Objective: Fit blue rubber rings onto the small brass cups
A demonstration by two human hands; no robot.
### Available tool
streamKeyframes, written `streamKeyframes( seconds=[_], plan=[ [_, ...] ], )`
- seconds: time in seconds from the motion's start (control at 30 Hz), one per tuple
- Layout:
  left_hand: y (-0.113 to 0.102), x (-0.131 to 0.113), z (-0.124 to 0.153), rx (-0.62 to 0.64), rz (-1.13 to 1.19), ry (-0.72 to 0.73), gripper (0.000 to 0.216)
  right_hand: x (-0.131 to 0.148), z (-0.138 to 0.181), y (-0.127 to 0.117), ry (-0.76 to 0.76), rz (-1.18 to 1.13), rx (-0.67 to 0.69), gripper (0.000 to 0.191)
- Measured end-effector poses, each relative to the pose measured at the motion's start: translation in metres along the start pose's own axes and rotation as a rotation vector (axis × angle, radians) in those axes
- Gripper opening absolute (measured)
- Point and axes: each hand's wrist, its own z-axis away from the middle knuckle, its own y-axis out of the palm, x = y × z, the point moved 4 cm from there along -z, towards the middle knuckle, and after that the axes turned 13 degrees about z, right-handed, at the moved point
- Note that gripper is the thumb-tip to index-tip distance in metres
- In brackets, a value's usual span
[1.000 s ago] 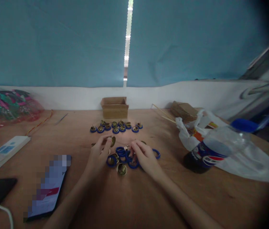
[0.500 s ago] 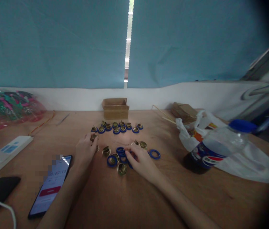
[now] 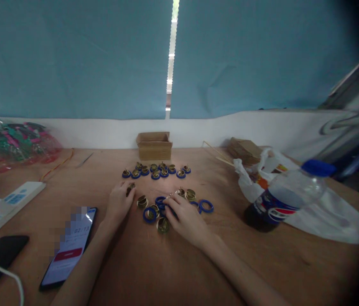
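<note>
My left hand (image 3: 118, 202) is closed, its thumb and fingertips around a round brass-coloured piece (image 3: 130, 189) held just above the table. My right hand (image 3: 187, 216) reaches into a small pile of blue rings (image 3: 160, 200), its thumb and fingers closed about a blue ring that they partly hide. Next to the pile lie loose brass-coloured round pieces (image 3: 162, 225), one of them beside a blue ring (image 3: 149, 215). Behind the right hand are more brass pieces (image 3: 190, 194), and to its right lies another blue ring (image 3: 206, 206).
Several brass pieces seated in blue rings (image 3: 155, 174) stand farther back, before an open cardboard box (image 3: 154, 149). A phone (image 3: 67, 255) and a power strip (image 3: 10, 204) lie left. At right are a cola bottle (image 3: 284, 204) and a white plastic bag (image 3: 329, 221).
My left hand has shifted slightly right with the brass piece, tilting it. The right hand's thumb and fingers have moved slightly left over the blue rings.
</note>
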Motion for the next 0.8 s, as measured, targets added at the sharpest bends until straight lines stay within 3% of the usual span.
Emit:
streamKeyframes(
  seconds=[0.2, 0.3, 0.57, 0.7, 0.8],
  plan=[
    [0.006, -0.006, 0.000, 0.053, 0.023, 0.021, 0.023, -0.008, -0.011, -0.007, 0.020, 0.052, -0.085, 0.017],
    [0.010, -0.008, 0.002, 0.094, 0.023, 0.033, 0.020, -0.019, -0.033, -0.008, 0.012, 0.132, -0.045, 0.015],
    [0.011, -0.007, 0.003, 0.095, 0.010, 0.040, 0.020, -0.045, -0.122, 0.022, -0.029, 0.215, 0.101, 0.028],
    [0.006, -0.008, 0.002, 0.069, 0.015, 0.044, 0.024, -0.041, -0.140, 0.038, -0.039, 0.229, 0.122, 0.022],
    [0.002, -0.014, 0.000, 0.043, 0.033, 0.061, 0.026, -0.036, -0.138, 0.033, -0.044, 0.225, 0.084, 0.014]
  ],
)
